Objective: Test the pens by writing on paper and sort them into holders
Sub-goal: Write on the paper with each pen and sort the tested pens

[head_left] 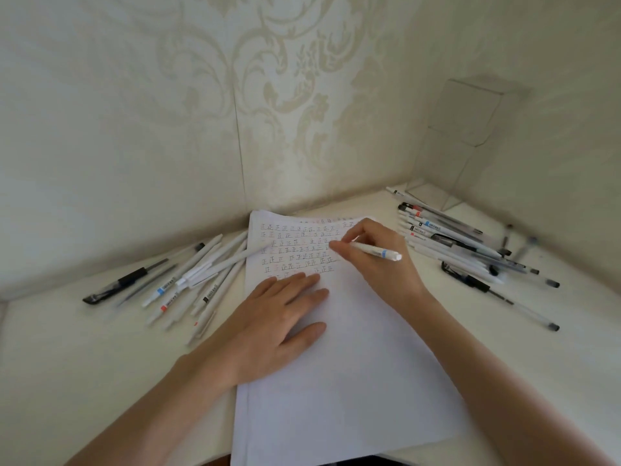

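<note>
While pinning the paper (353, 364) flat with straight fingers of the left hand (279, 317), pinches a white pen (376, 251) in the right hand (386, 275), tip at the rows of written marks. Has loose pens on the table (84, 364) in a left pile (188, 280) and a right pile (453, 245), the latter near a clear holder (463, 136).

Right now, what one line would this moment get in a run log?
step: pen test | right hand: grips white pen, tip at paper | left hand: flat on paper | loose pens: both sides
</note>
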Motion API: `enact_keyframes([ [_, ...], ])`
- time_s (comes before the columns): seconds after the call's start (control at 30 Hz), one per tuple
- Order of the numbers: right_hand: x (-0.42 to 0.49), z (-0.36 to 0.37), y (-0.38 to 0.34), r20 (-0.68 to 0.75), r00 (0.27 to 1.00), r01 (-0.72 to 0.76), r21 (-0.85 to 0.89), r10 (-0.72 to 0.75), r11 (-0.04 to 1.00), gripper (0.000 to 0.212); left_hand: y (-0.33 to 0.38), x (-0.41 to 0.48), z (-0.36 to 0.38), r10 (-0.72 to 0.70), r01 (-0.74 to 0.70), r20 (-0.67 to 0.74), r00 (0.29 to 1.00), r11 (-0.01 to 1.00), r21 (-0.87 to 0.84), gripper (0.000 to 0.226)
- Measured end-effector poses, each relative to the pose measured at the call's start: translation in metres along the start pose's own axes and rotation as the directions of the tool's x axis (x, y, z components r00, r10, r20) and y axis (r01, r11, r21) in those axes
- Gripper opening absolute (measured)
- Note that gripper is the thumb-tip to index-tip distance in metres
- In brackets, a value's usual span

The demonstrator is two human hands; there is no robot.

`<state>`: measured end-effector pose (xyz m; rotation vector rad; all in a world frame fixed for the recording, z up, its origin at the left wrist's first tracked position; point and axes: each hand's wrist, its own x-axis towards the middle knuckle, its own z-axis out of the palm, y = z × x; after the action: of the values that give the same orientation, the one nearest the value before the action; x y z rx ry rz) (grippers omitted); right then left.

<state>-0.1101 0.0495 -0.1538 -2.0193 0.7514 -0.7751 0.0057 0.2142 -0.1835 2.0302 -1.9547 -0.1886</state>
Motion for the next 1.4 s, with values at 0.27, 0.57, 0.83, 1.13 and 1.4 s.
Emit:
enact_keyframes([
  [0.27, 0.013, 0.016, 0.010, -0.085, 0.985, -0.148, 0.053, 0.152, 0.988, 0.031, 0.003, 0.000, -0.002, 0.011, -0.014, 0.089, 0.996, 1.000, 0.027, 0.068],
  [0.57, 0.011, 0.018, 0.011, -0.027, 0.991, -0.129, -0.050, 0.127, 0.990, 0.026, 0.001, 0.002, 0.000, 0.012, -0.013, 0.083, 0.997, 1.000, 0.009, 0.071],
  [0.83, 0.011, 0.019, 0.011, -0.047, 0.992, -0.119, -0.083, 0.116, 0.989, 0.030, 0.000, 0.001, 0.000, 0.016, -0.017, 0.082, 0.997, 1.000, 0.011, 0.073],
  [1.13, 0.010, 0.019, 0.009, -0.068, 0.988, -0.144, -0.069, 0.139, 0.987, 0.031, 0.002, 0.002, -0.001, 0.006, -0.007, 0.082, 0.997, 1.000, 0.004, 0.070],
  [1.4, 0.008, 0.019, 0.008, -0.035, 0.990, -0.137, -0.052, 0.135, 0.989, 0.023, 0.001, 0.002, 0.000, 0.015, -0.014, 0.077, 0.997, 1.000, -0.007, 0.069],
])
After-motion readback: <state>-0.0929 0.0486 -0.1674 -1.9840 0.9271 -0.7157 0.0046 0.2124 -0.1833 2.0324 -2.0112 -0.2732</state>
